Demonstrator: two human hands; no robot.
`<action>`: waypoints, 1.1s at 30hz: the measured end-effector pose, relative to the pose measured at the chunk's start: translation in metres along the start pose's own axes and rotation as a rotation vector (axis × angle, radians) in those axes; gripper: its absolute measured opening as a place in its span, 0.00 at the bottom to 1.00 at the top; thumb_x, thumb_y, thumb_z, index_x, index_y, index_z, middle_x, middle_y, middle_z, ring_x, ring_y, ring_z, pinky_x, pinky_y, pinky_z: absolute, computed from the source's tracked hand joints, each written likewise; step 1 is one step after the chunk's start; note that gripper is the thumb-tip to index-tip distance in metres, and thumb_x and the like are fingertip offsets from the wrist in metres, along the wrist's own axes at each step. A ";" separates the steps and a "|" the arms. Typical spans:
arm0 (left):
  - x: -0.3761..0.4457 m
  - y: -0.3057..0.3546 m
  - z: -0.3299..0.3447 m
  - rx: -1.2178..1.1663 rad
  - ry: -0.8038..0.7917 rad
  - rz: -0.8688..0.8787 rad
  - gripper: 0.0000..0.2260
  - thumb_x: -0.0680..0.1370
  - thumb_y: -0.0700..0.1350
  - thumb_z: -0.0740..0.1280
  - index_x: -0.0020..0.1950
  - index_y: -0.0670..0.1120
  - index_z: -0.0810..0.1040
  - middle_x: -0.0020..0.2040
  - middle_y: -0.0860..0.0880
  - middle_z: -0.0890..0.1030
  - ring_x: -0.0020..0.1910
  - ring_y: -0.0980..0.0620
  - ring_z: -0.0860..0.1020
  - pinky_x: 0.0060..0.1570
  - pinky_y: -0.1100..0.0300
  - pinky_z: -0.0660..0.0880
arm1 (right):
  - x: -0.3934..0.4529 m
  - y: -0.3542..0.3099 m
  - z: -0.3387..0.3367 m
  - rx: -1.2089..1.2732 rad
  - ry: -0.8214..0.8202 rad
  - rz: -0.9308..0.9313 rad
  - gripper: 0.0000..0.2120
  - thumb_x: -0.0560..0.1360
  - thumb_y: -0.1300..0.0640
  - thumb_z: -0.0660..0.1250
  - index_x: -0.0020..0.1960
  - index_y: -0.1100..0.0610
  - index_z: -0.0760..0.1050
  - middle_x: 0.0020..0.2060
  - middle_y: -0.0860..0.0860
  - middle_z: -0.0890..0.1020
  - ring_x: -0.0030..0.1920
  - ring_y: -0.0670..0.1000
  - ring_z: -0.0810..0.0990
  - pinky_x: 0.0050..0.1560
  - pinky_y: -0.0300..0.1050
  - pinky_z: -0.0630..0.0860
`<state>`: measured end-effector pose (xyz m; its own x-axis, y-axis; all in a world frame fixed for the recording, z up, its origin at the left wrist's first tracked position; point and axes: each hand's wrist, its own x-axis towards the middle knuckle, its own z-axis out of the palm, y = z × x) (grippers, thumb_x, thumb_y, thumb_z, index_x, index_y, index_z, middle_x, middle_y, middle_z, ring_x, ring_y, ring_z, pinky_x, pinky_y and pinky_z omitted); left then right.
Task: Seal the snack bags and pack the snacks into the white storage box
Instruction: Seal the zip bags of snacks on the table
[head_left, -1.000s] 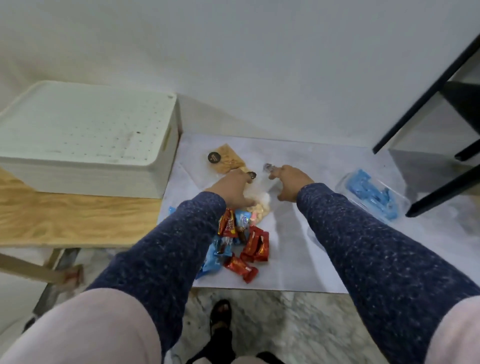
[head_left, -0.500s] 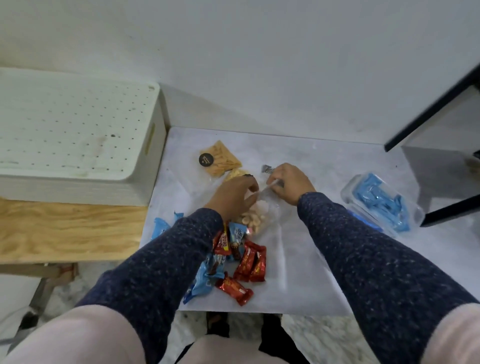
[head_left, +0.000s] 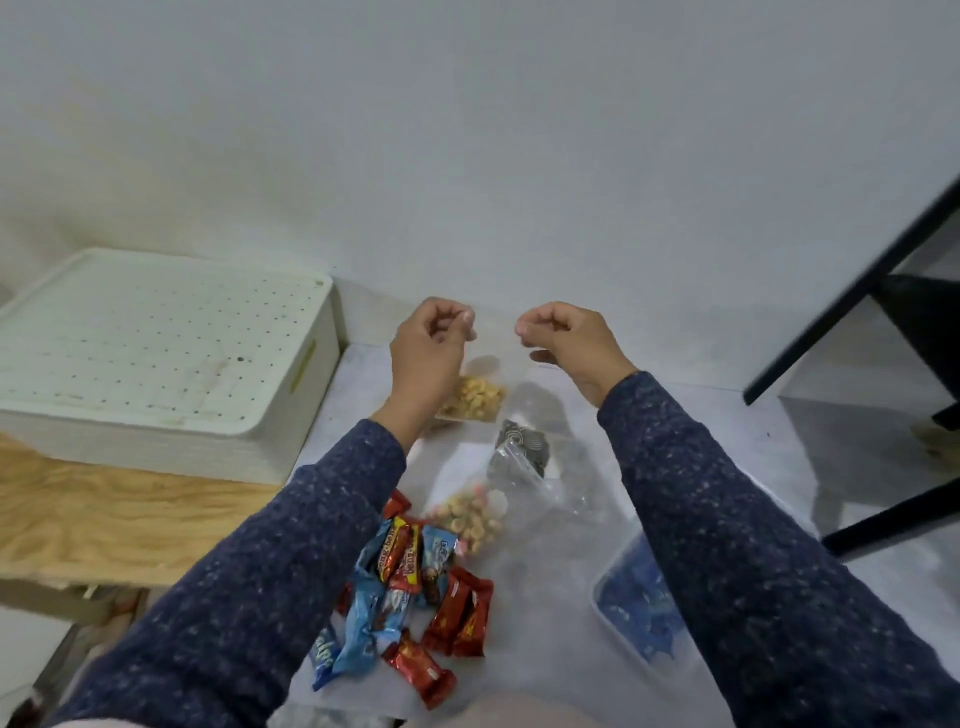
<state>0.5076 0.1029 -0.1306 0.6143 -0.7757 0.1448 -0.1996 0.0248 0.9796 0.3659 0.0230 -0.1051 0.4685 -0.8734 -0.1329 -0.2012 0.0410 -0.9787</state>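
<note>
Both hands are raised above the desk (head_left: 727, 441), each pinching a top corner of a clear snack bag (head_left: 480, 384) that hangs between them — the left hand (head_left: 428, 345) at its left corner, the right hand (head_left: 569, 338) at its right. Pale yellow snacks sit in the bag's bottom, just beside the left wrist. Below it on the desk lie a dark packet (head_left: 522, 449) and another clear bag of light round snacks (head_left: 470, 519), and nearer the camera a pile of red and blue wrapped candies (head_left: 415, 597). A clear tub of blue pieces (head_left: 636, 613) shows under the right sleeve. The white storage box (head_left: 156, 353) stands at the left on a wooden board (head_left: 104, 519) — its dotted lid is on.
</note>
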 end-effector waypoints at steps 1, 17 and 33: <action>0.000 0.012 0.002 -0.052 0.021 0.012 0.06 0.77 0.44 0.66 0.41 0.54 0.77 0.37 0.54 0.80 0.42 0.52 0.82 0.51 0.50 0.79 | -0.005 -0.007 -0.004 0.084 0.014 -0.024 0.05 0.74 0.64 0.69 0.42 0.57 0.77 0.39 0.50 0.78 0.41 0.47 0.78 0.44 0.37 0.78; -0.021 0.101 0.006 -0.386 0.001 0.083 0.05 0.79 0.42 0.65 0.43 0.49 0.77 0.38 0.53 0.78 0.41 0.59 0.78 0.47 0.56 0.81 | -0.056 -0.083 -0.037 0.050 0.236 -0.375 0.09 0.76 0.64 0.66 0.39 0.53 0.76 0.37 0.48 0.78 0.39 0.45 0.75 0.36 0.28 0.71; -0.045 0.109 0.008 -0.421 -0.037 0.116 0.05 0.78 0.40 0.66 0.43 0.47 0.78 0.37 0.52 0.77 0.37 0.62 0.78 0.44 0.60 0.79 | -0.085 -0.089 -0.033 0.056 0.283 -0.435 0.11 0.73 0.64 0.69 0.35 0.53 0.75 0.37 0.45 0.79 0.39 0.39 0.76 0.43 0.27 0.72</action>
<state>0.4521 0.1359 -0.0317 0.5772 -0.7743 0.2594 0.0678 0.3620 0.9297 0.3152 0.0773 -0.0017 0.2458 -0.9121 0.3280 0.0100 -0.3360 -0.9418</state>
